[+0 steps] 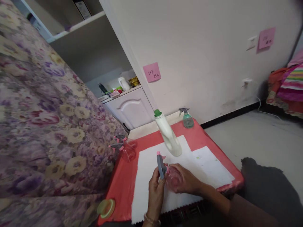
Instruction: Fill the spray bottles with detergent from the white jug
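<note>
My left hand (155,189) pinches the grey and pink spray head (161,166) of a small clear pink spray bottle (172,178). My right hand (186,181) wraps around that bottle's round body, holding it over a white cloth (146,176) on a low red table (123,186). Just beyond my hands stands a tall white bottle (168,135) with a green cap, leaning slightly.
A second pink spray bottle (126,150) rests at the table's left edge against a floral-covered bed (47,126). A green spray bottle (187,119) stands at the far corner. A round yellow-green lid (106,208) lies near the front left. Bare floor lies to the right.
</note>
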A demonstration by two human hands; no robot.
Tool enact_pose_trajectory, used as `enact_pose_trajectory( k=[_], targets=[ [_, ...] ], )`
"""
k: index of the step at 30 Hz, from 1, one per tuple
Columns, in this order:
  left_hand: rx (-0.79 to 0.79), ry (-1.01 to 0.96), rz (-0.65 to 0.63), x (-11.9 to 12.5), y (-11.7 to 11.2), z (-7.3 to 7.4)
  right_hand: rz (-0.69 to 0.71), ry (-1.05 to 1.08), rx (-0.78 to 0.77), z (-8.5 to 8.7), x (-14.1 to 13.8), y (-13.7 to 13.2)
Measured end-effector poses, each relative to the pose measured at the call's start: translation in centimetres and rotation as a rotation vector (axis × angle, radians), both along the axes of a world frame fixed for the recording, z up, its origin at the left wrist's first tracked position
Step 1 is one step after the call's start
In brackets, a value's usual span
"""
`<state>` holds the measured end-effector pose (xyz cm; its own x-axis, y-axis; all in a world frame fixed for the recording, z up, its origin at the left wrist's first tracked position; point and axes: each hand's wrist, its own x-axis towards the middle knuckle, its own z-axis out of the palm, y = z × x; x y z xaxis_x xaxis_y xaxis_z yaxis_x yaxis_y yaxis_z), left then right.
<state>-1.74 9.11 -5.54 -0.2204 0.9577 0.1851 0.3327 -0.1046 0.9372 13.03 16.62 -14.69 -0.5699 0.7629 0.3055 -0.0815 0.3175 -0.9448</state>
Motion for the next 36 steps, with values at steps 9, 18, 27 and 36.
enact_pose_trajectory(
  k=[9, 18, 27, 36],
  targets=[
    [-0.019, 0.038, -0.056, -0.2, 0.3, 0.1, 0.02, 0.028, -0.049, -0.2, 0.2, -0.1],
    [-0.01, 0.018, -0.046, 0.2, 0.5, 0.8, 0.047, 0.007, -0.044, 0.3, 0.4, 0.0],
    [0.01, 0.056, -0.027, 0.3, 0.7, 0.2, 0.064, 0.007, -0.041, -0.1, 0.4, 0.1],
    [0.076, 0.056, -0.042, 0.5, 0.5, -0.1, -0.142, 0.201, 0.123, 5.0, 0.4, -0.7]
  ],
)
